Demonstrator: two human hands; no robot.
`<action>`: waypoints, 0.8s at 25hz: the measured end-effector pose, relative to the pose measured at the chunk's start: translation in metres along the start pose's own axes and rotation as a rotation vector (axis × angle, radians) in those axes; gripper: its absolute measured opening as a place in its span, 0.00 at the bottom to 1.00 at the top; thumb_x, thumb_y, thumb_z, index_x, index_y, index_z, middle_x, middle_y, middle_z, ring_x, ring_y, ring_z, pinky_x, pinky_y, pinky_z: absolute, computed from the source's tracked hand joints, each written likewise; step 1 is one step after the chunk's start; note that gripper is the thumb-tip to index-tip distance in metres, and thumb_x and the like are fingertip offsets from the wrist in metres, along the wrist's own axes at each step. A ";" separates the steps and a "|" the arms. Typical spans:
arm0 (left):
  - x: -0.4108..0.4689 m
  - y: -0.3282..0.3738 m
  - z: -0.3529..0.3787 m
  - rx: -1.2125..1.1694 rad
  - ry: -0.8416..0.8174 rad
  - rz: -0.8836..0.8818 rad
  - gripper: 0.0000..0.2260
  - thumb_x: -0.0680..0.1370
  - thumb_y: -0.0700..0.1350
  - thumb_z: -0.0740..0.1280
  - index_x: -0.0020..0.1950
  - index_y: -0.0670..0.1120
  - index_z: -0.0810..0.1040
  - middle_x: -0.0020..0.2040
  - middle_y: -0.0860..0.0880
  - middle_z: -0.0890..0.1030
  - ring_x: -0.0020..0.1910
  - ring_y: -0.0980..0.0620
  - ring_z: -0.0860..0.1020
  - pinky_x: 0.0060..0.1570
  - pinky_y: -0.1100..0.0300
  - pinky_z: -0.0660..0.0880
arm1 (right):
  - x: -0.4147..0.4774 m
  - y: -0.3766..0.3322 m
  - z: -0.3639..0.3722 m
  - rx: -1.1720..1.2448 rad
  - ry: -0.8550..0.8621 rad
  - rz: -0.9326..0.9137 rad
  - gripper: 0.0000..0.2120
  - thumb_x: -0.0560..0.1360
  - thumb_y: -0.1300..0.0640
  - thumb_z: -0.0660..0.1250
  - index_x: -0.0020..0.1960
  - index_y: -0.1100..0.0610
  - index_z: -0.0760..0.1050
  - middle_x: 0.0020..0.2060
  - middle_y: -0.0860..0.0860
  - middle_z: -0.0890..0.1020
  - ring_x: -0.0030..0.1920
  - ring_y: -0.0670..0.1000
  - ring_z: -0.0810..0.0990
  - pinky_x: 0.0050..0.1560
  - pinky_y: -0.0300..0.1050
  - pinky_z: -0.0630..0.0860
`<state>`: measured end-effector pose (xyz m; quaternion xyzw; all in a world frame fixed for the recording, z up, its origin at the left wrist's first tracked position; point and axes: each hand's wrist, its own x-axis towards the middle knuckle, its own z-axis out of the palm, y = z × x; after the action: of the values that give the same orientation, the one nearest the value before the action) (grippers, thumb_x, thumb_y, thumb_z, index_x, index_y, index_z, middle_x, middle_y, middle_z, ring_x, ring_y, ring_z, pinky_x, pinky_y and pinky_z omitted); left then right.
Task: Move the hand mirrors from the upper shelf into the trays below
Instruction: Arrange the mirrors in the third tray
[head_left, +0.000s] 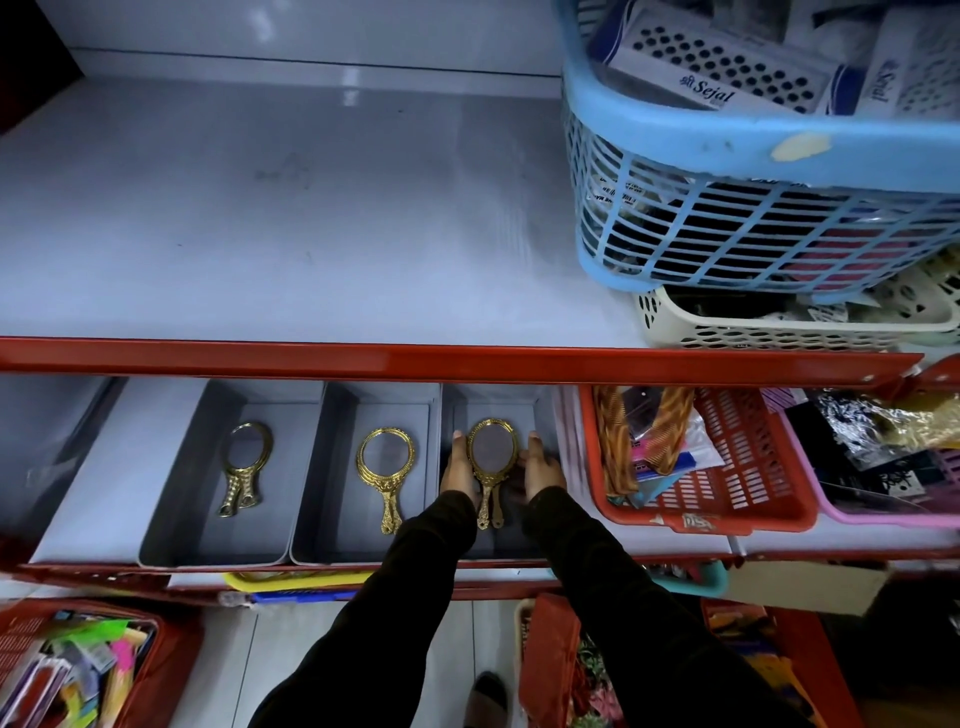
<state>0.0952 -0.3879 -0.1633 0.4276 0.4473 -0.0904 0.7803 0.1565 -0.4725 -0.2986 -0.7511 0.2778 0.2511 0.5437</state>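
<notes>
Three grey trays stand side by side on the lower shelf. The left tray (171, 499) holds gold oval hand mirrors (244, 467), stacked. The middle tray (317, 493) holds gold round hand mirrors (387, 467), also stacked. In the right tray (545, 410) lie gold oval hand mirrors (492, 457), with two handles showing. My left hand (460, 470) rests against their left edge and my right hand (540, 470) against their right edge, fingers extended along the frame. The upper shelf (285, 208) shows no mirrors.
A blue basket (727, 156) of boxes sits on a cream basket (779, 322) at the upper shelf's right. A red basket (727, 467) and a pink one (883, 514) stand right of the trays. A red shelf lip (415, 358) overhangs the trays. More baskets lie below.
</notes>
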 end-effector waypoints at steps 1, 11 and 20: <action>0.001 0.000 0.000 0.003 0.000 -0.002 0.27 0.82 0.56 0.49 0.76 0.40 0.60 0.74 0.40 0.65 0.73 0.42 0.63 0.70 0.52 0.63 | -0.003 -0.003 -0.001 0.020 -0.014 -0.004 0.50 0.55 0.21 0.47 0.57 0.56 0.78 0.59 0.61 0.82 0.60 0.62 0.80 0.67 0.61 0.74; 0.006 0.002 0.000 -0.022 0.013 -0.044 0.29 0.81 0.59 0.52 0.76 0.43 0.61 0.72 0.40 0.67 0.71 0.42 0.66 0.68 0.49 0.65 | -0.055 -0.022 -0.011 0.188 -0.069 0.070 0.28 0.76 0.32 0.55 0.55 0.54 0.77 0.47 0.57 0.83 0.51 0.61 0.83 0.56 0.63 0.81; 0.018 -0.001 -0.005 -0.007 0.032 -0.038 0.33 0.78 0.64 0.53 0.76 0.45 0.61 0.73 0.42 0.68 0.70 0.42 0.67 0.70 0.44 0.65 | -0.047 -0.016 -0.012 0.203 -0.108 0.077 0.25 0.76 0.32 0.56 0.52 0.53 0.77 0.44 0.52 0.82 0.53 0.60 0.81 0.59 0.65 0.78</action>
<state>0.1021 -0.3807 -0.1794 0.4176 0.4681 -0.0968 0.7728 0.1349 -0.4733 -0.2525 -0.6663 0.3009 0.2826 0.6211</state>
